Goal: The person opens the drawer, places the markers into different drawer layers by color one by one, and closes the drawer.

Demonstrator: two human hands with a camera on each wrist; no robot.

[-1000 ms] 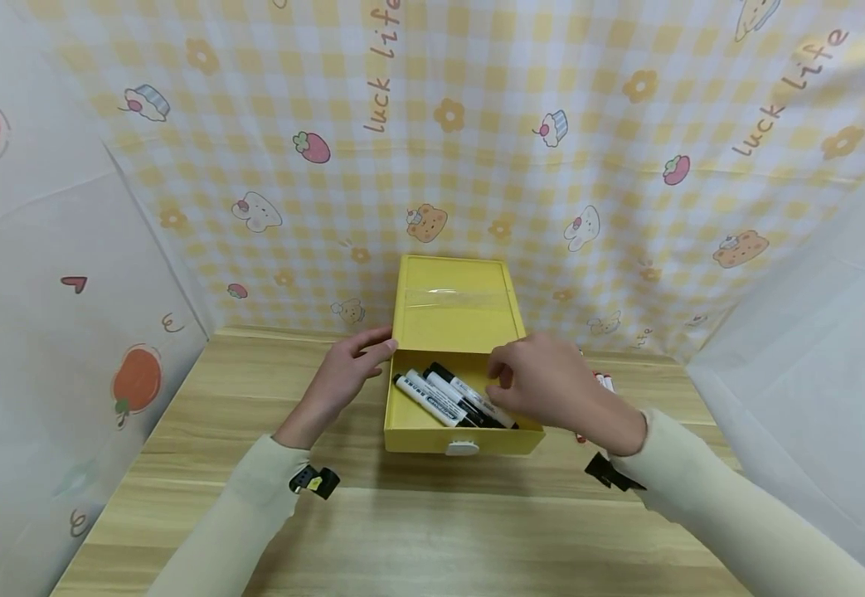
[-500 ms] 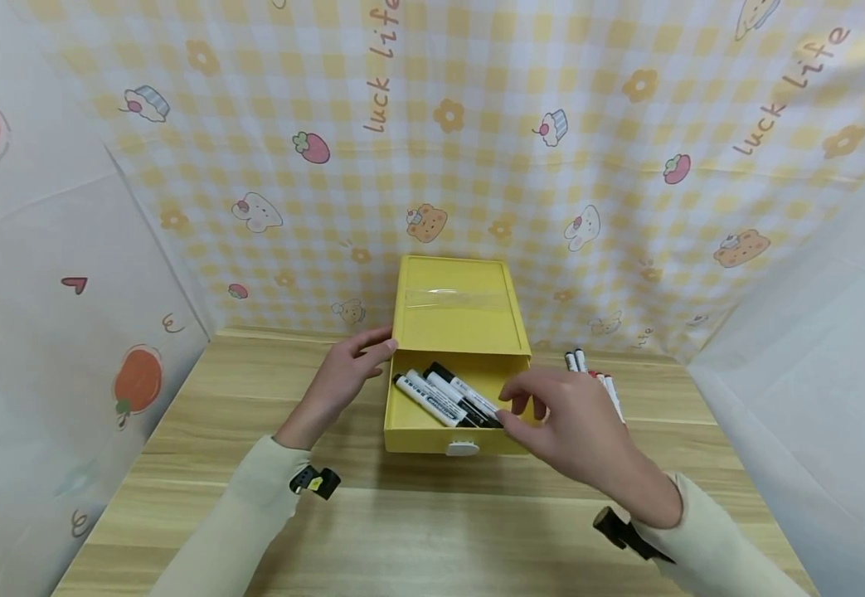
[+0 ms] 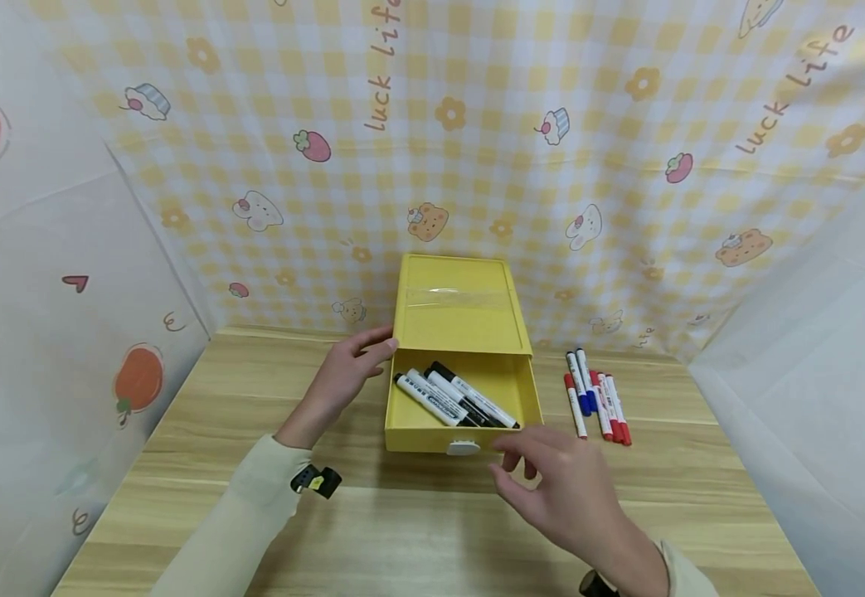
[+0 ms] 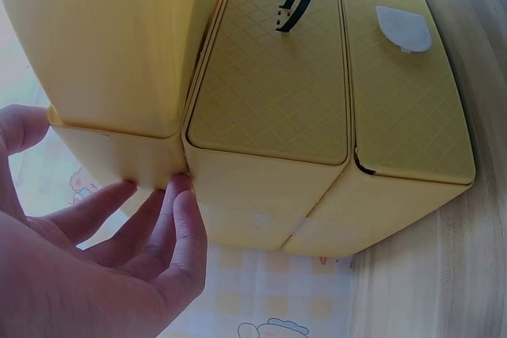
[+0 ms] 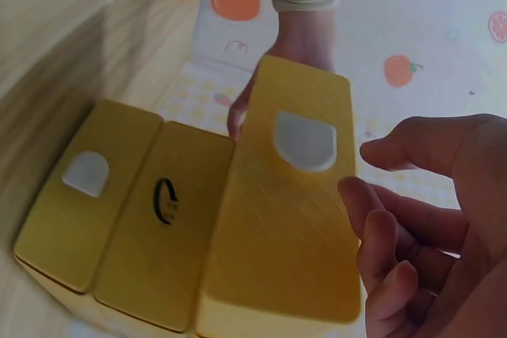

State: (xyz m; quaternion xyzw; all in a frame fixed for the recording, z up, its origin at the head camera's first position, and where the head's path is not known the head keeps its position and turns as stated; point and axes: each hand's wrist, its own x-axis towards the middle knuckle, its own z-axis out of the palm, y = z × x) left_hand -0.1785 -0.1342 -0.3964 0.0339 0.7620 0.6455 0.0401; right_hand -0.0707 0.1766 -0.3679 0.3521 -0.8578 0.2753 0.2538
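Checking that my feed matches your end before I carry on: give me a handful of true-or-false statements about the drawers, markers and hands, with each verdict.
1. The top drawer is pulled open. True.
2. The right hand pinches a marker. False: the right hand holds nothing.
3. The left hand touches the yellow cabinet. True.
4. The red-capped markers are inside the top drawer. False: the red-capped markers lie on the table, right of the yellow cabinet.
5. The middle drawer has a black handle. True.
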